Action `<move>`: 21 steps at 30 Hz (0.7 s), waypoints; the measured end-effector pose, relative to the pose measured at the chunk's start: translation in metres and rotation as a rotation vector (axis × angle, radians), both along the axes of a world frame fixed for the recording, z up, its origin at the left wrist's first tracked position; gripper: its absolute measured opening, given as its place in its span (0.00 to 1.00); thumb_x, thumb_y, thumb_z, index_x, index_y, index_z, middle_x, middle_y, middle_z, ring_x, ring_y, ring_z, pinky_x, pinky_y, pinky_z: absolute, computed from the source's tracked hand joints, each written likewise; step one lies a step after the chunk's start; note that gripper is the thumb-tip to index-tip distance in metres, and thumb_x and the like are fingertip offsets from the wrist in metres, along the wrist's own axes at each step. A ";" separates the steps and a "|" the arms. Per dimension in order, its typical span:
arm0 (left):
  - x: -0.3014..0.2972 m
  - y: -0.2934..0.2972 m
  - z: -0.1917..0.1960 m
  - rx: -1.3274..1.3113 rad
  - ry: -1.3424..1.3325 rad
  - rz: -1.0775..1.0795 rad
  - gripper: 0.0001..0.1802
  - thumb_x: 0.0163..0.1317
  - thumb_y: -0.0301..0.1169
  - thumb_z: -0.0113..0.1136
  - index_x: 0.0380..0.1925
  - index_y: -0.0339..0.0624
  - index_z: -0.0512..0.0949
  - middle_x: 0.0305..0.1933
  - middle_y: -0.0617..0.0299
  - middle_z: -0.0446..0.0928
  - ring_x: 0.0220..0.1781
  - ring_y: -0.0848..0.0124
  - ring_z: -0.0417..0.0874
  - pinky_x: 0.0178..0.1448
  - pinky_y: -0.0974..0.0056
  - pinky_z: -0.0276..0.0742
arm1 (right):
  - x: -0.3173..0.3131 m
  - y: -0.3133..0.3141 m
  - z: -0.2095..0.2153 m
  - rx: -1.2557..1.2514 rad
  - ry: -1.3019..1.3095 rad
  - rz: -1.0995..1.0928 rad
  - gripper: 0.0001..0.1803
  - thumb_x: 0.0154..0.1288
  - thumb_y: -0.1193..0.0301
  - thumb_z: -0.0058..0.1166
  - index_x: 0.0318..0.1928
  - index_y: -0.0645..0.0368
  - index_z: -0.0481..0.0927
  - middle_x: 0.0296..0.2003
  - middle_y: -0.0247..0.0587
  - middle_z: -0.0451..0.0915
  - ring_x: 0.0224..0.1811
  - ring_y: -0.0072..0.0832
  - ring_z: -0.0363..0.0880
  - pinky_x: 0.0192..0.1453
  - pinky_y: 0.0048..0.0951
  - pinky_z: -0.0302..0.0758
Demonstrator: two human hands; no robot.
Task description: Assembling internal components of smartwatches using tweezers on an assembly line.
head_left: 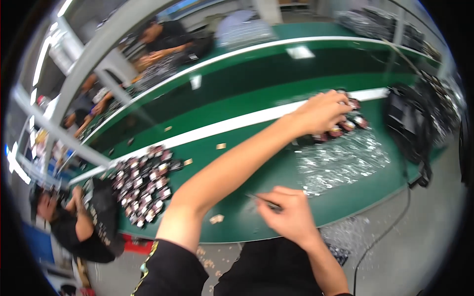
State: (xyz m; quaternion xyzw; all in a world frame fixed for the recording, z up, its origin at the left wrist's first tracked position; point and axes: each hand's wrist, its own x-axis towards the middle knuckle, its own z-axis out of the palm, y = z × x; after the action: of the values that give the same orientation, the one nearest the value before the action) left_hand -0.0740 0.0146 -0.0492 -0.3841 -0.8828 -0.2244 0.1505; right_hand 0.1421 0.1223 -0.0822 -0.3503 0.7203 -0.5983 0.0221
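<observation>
My left hand point(326, 112) reaches far across to the right, over a group of small dark parts with reddish-copper and pale faces point(349, 125). Its fingers curl down onto them, and what lies under the fingertips is hidden. Those parts sit at the far edge of a sheet of clear bubble wrap point(340, 160) on the green table point(232, 207). Nearer to me, my right hand point(291, 212) is closed around a slim dark tool point(269, 203) with a thin pointed tip aimed left. Motion blur leaves the tool's exact kind unclear.
A large cluster of similar small parts point(143, 185) covers the table's left. Small tan pieces point(217, 219) lie scattered. Black cables and packs point(407, 118) are heaped at the right. A white strip point(247, 118) and green conveyor belt run beyond. Other people point(81, 222) work at left and far side.
</observation>
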 end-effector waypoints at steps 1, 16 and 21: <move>0.017 -0.015 0.005 0.039 -0.052 0.008 0.18 0.75 0.31 0.68 0.62 0.43 0.86 0.67 0.56 0.82 0.71 0.50 0.79 0.74 0.48 0.77 | -0.001 0.002 0.001 0.027 -0.010 -0.035 0.08 0.64 0.77 0.71 0.44 0.65 0.94 0.25 0.44 0.84 0.21 0.30 0.81 0.28 0.33 0.75; 0.325 -0.290 0.049 -0.367 -0.333 0.784 0.28 0.61 0.35 0.81 0.60 0.37 0.87 0.59 0.49 0.85 0.66 0.48 0.82 0.74 0.49 0.75 | 0.004 -0.007 0.003 0.084 0.021 0.003 0.08 0.66 0.75 0.73 0.43 0.65 0.94 0.25 0.41 0.83 0.20 0.31 0.79 0.26 0.34 0.72; 0.307 -0.279 0.042 -0.363 -0.271 0.700 0.23 0.68 0.33 0.75 0.61 0.37 0.85 0.57 0.49 0.85 0.61 0.48 0.85 0.69 0.49 0.79 | 0.004 -0.008 0.004 0.082 0.040 -0.002 0.08 0.65 0.76 0.73 0.43 0.66 0.94 0.25 0.41 0.83 0.20 0.31 0.78 0.25 0.34 0.71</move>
State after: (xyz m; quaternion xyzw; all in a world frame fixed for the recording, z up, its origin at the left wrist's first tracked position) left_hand 0.2331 -0.2642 -0.0074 -0.0483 -0.9972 -0.0492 0.0300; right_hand 0.1458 0.1144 -0.0785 -0.3603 0.7449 -0.5611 0.0217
